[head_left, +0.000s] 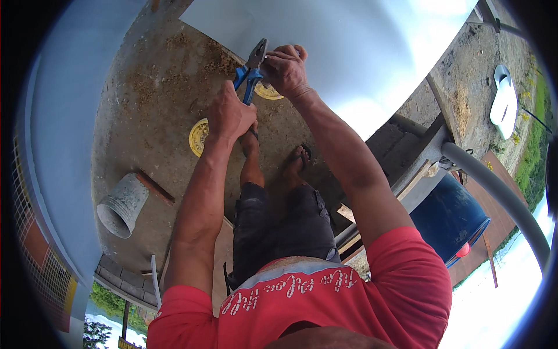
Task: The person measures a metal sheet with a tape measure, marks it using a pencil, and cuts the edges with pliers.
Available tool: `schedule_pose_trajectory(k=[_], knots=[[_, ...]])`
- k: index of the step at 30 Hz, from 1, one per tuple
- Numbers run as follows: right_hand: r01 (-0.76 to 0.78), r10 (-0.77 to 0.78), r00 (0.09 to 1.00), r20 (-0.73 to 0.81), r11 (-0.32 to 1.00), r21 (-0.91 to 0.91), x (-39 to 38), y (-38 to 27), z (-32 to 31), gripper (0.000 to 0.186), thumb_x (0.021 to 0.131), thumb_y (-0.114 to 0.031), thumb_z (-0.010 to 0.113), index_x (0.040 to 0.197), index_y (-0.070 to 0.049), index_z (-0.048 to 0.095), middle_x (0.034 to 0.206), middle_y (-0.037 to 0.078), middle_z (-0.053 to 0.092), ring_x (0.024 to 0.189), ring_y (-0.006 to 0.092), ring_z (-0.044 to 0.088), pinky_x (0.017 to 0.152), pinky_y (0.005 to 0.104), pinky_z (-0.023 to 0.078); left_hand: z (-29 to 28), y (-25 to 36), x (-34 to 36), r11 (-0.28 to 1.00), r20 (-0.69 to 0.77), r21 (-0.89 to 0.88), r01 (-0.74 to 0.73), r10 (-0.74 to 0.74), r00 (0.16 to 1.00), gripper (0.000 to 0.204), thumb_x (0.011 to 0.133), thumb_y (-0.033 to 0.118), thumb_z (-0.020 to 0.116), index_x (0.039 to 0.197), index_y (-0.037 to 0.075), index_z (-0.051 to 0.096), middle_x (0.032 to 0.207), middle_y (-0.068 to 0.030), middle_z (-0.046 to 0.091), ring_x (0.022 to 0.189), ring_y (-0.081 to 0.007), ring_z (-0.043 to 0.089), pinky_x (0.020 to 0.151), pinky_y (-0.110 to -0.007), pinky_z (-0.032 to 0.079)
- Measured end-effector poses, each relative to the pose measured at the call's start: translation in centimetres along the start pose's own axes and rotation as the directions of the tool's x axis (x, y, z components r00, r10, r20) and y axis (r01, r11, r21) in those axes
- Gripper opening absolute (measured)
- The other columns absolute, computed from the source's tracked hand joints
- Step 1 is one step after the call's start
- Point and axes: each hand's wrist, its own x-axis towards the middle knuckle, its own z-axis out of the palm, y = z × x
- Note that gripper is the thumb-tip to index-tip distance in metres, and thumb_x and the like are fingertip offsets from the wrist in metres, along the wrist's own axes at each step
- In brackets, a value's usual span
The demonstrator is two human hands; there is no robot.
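My left hand (231,116) is closed round the blue handles of a pair of pliers (254,65), which point upward with their metal jaws beside my right hand (285,72). The fingers of my right hand are curled in at the jaws; what they hold is too small and hidden to make out. Behind both hands spreads a large smooth pale sheet (349,46), its near edge by the pliers. Below it, two round yellow objects (199,136) lie on the dirty concrete floor (145,87), one partly behind my hands. My sandalled feet stand below my hands.
A grey bucket (121,206) lies tipped on the left beside a rusty bar (156,189). A pale blue wall (64,128) curves along the left. On the right are a grey pipe (488,180), boards, a blue barrel (444,212) and, farther out, a white object (503,102).
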Motion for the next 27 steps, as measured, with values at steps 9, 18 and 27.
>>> schedule_pose_trajectory(k=[9, 18, 27], knots=[[-0.024, 0.026, 1.000, 0.015, 0.992, -0.121, -0.6, -0.2, -0.8, 0.024, 0.072, -0.030, 0.075, 0.092, -0.019, 0.072, 0.098, -0.009, 0.069, 0.101, 0.0149, 0.056, 0.101, 0.0566, 0.021, -3.7, 4.6, -0.4, 0.989, -0.109, -0.127, -0.073, 0.059, 0.992, 0.050, 0.065, 0.012, 0.071, 0.110, 0.002, 0.049, 0.084, -0.0142, 0.058, 0.073, -0.0324, 0.062, 0.068, -0.042, 0.051], [-0.021, 0.021, 1.000, 0.002, 0.994, -0.110, -1.1, 0.4, -1.2, 0.021, 0.073, -0.028, 0.075, 0.092, -0.020, 0.071, 0.099, -0.010, 0.068, 0.101, 0.0146, 0.056, 0.101, 0.0576, 0.022, -4.3, 5.8, 0.0, 0.983, -0.010, -0.184, -0.002, 0.000, 1.000, 0.049, 0.066, 0.017, 0.074, 0.104, 0.001, 0.048, 0.091, -0.0200, 0.061, 0.082, -0.0397, 0.064, 0.074, -0.048, 0.051], [-0.033, 0.033, 0.999, 0.001, 0.994, -0.106, -1.1, 0.2, -1.3, 0.018, 0.071, -0.026, 0.075, 0.088, -0.020, 0.073, 0.099, -0.011, 0.068, 0.100, 0.0143, 0.055, 0.103, 0.0546, 0.022, -3.1, 5.0, -0.2, 0.988, -0.003, -0.154, -0.004, 0.004, 1.000, 0.043, 0.069, 0.013, 0.070, 0.104, -0.001, 0.049, 0.085, -0.0239, 0.063, 0.085, -0.0425, 0.064, 0.071, -0.047, 0.051]])
